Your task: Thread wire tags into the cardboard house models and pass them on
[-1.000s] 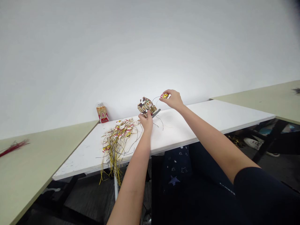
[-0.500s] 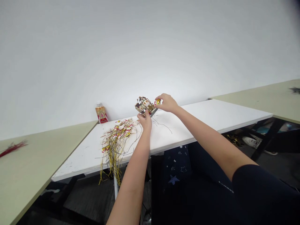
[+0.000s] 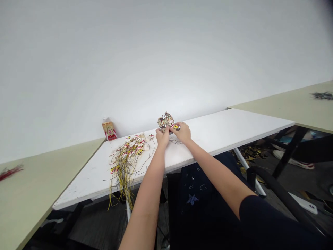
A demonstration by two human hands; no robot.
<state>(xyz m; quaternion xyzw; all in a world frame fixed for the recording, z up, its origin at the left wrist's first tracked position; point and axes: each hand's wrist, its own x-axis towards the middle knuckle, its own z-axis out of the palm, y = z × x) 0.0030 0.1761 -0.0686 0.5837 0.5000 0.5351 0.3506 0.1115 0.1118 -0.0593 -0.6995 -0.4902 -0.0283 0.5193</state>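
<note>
My left hand [image 3: 162,137] grips a small model house [image 3: 166,120] from below, above the white table. The house has cream walls, dark brown roof edges and small windows. Between the fingers of my right hand [image 3: 183,133] is a small red, white and yellow piece [image 3: 175,126], pressed up against the lower right of the house. My fingertips partly hide the spot where they meet. To the left lies a tangled heap of similar red-striped pieces on black and yellow strings [image 3: 127,156], some hanging over the front edge.
A gold and red carton [image 3: 109,130] stands by the wall at the back left of the white table [image 3: 221,130]. Greenish side tables flank it, with a red bundle [image 3: 10,172] on the left and a dark bundle [image 3: 322,96] on the right. Gold scraps [image 3: 251,154] lie below.
My right hand has come down and left with the small piece, from beside the house to against it. The house now sits more upright in my left hand. The view has shifted slightly.
</note>
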